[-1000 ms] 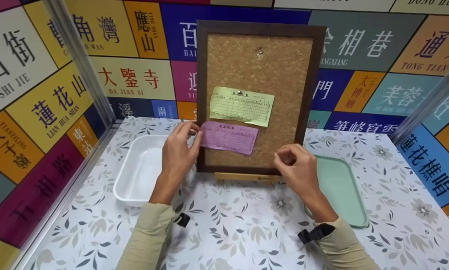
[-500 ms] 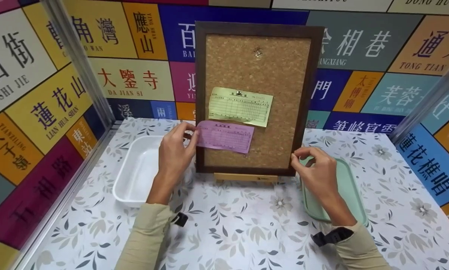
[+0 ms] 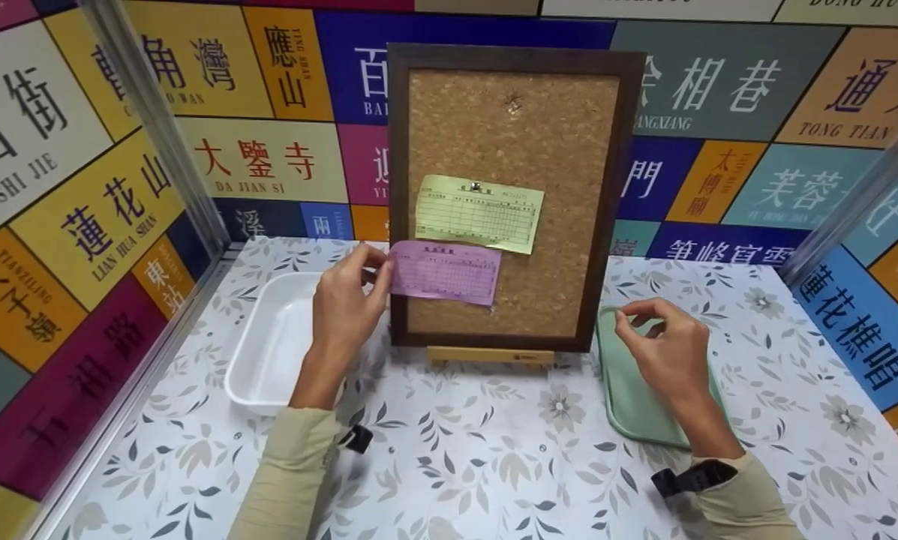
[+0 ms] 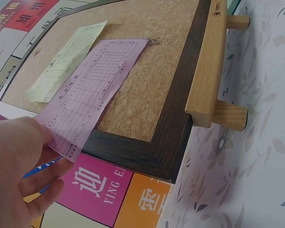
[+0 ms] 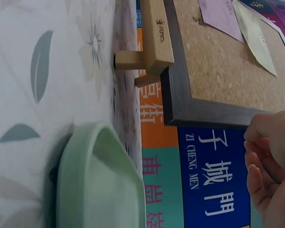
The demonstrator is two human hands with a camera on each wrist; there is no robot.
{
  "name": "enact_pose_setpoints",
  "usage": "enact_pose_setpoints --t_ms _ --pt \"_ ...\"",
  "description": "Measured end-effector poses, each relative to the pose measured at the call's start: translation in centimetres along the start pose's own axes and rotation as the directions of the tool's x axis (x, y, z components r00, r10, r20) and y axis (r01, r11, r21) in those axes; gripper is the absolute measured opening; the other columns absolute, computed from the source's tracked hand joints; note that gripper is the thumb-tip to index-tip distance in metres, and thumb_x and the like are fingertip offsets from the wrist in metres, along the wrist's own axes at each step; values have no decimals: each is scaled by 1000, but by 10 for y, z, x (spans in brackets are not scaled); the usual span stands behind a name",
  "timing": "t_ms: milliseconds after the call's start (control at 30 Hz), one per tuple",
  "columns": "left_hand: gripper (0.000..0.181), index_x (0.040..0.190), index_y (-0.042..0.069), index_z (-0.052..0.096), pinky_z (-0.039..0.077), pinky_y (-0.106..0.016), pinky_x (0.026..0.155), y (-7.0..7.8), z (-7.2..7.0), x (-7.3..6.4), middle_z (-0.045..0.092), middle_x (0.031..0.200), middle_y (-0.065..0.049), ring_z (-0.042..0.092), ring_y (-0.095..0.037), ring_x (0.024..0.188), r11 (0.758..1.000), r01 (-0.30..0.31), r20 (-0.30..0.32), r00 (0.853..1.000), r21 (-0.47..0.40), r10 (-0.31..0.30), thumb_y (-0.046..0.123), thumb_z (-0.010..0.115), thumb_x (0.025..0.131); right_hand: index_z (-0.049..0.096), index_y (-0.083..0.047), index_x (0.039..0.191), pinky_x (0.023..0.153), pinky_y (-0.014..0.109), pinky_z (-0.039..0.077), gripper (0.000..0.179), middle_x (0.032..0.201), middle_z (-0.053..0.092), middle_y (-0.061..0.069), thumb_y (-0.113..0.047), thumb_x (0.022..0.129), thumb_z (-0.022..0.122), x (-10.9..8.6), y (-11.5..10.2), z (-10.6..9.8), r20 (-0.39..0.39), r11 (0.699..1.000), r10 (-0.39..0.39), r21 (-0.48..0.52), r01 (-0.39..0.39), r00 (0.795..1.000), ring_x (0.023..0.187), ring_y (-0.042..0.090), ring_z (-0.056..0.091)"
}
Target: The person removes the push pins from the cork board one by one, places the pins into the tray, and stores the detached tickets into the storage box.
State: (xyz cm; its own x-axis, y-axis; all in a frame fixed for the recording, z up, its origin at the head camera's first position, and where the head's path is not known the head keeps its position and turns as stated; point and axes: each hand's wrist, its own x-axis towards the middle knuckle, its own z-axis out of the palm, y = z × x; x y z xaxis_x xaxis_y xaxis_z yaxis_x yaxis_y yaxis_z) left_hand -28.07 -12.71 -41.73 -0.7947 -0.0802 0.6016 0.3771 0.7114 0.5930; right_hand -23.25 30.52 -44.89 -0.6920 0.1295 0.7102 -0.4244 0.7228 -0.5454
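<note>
My left hand [image 3: 349,300] pinches the left edge of a purple receipt slip [image 3: 445,274] between thumb and fingers. The slip lies over the lower left of a framed corkboard [image 3: 550,292], its left end overlapping the dark frame. Above it, a yellow-green receipt slip [image 3: 479,215] hangs from a small shiny pin [image 3: 476,186] near its top edge. To the right of the board, my right hand [image 3: 666,345] is over a green tray [image 3: 623,409], thumb and index fingertips together. I cannot tell whether something tiny is between them.
A white tray [image 3: 257,375] sits left of the board, partly behind my left arm. The corkboard leans on a wooden stand [image 3: 491,355]. Several shiny pins [image 3: 514,103] cluster near its top. Sign-covered walls [image 3: 261,161] enclose the floral table [image 3: 486,465].
My right hand has moved right, from the board's lower right corner to over the green tray. My left hand and the purple slip have shifted slightly left.
</note>
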Motion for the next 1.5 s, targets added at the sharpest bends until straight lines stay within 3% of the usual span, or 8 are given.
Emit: enact_pose_setpoints --t_ms 200,533,700,1000,1200,1500 --pt "14 112 14 72 65 -40 87 -2 -2 1 81 105 -4 78 -19 87 1000 6 7 1000 -11 -6 28 70 107 82 -7 94 64 7 44 7 79 79 6 -9 88 86 2 7 -5 -3 998 57 -31 -57 998 67 3 64" --pt "14 119 7 71 65 -42 88 -11 -18 8 79 109 -12 76 -25 93 996 -38 -1 999 -85 39 14 64 108 82 -10 95 64 11 47 7 81 80 3 -14 91 86 3 12 -6 -10 998 56 -28 -56 998 71 -6 63" --pt "16 121 5 70 64 -45 91 -14 -24 9 77 112 -13 75 -28 97 994 -34 -10 999 -100 33 10 60 110 82 -10 95 64 11 46 7 81 79 4 -15 92 85 4 14 -9 -19 998 66 -17 -66 998 71 -9 62" --pt "17 120 6 71 59 -35 88 -16 -30 11 74 117 -12 70 -23 101 994 -34 -29 999 -103 31 6 57 110 81 -9 95 64 6 43 8 80 79 5 -15 93 84 5 20 -11 -24 997 76 -24 -77 997 70 -12 60" --pt "20 123 9 70 55 -33 84 -17 -37 12 71 119 -10 63 -22 98 996 12 -32 999 -90 -15 7 54 112 82 -11 96 64 10 46 5 82 80 3 -16 94 84 5 23 -11 -14 996 86 -37 -87 996 71 -11 60" --pt "20 123 8 69 57 -40 94 -25 -43 13 68 120 -12 63 -27 105 997 43 -33 998 -65 -45 9 51 113 83 -11 97 65 10 45 6 83 80 2 -14 92 85 4 26 -10 0 996 81 -29 -81 997 71 -8 62"
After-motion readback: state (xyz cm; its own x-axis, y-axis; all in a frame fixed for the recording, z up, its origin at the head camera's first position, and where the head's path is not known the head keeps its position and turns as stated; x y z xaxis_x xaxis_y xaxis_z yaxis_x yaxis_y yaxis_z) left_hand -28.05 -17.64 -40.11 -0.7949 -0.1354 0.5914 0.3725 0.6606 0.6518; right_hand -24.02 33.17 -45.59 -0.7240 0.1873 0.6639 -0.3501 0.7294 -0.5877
